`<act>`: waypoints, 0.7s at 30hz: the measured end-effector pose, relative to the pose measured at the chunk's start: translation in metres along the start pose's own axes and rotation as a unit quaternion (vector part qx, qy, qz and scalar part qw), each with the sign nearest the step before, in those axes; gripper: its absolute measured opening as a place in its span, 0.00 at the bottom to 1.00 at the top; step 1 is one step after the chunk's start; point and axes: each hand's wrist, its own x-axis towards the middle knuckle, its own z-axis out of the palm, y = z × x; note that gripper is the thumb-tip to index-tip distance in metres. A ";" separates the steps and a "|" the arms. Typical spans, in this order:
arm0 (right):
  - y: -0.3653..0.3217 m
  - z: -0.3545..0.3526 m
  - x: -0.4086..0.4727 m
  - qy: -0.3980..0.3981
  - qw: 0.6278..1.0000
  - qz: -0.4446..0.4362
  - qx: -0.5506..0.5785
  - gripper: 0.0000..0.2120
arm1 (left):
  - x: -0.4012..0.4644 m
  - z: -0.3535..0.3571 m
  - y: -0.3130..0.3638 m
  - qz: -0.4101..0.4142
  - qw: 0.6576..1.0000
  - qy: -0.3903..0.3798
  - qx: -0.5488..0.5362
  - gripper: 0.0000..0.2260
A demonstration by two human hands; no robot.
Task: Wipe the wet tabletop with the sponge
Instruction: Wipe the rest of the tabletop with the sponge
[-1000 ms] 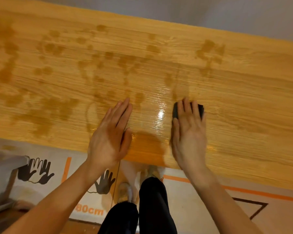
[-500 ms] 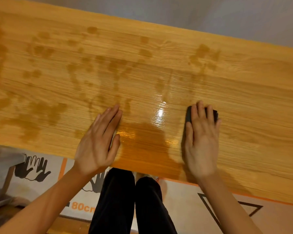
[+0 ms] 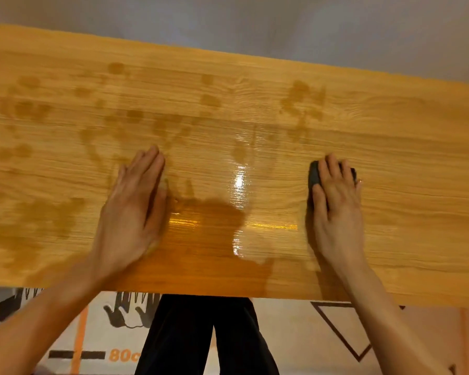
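Observation:
A wooden tabletop (image 3: 390,125) fills the view, with dark wet blotches across its left and middle and a glossy wet patch (image 3: 238,207) between my hands. My right hand (image 3: 336,212) lies flat on a dark sponge (image 3: 313,175) at the right of centre, pressing it on the wood; only the sponge's far edge and left side show past my fingers. My left hand (image 3: 132,212) rests palm down on the table, fingers together, with nothing in it.
The table's near edge (image 3: 255,293) runs just above my dark trouser legs (image 3: 206,336). Below it lies a floor mat (image 3: 295,334) with hand outlines, orange lines and an "80c" mark. A grey wall (image 3: 255,23) stands behind the table's far edge.
My right hand has slid the sponge to the right across the wood. The view has shifted, so the table's near edge now sits lower in the frame.

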 end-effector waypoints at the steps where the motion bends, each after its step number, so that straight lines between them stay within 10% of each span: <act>1: -0.007 0.002 -0.002 0.011 1.000 0.020 0.017 0.22 | 0.015 -0.002 -0.009 0.011 1.000 0.004 0.008 0.25; 8: -0.030 0.014 -0.040 -0.039 0.997 -0.073 -0.001 0.22 | 0.064 -0.005 -0.044 0.083 0.993 0.020 0.081 0.24; 14: -0.048 0.028 0.067 0.041 0.998 0.036 -0.022 0.23 | 0.065 -0.005 -0.043 0.082 0.994 0.020 0.069 0.24; 21: -0.074 0.048 -0.047 -0.003 0.998 -0.048 -0.033 0.23 | 0.065 -0.005 -0.040 0.084 0.993 0.017 0.082 0.24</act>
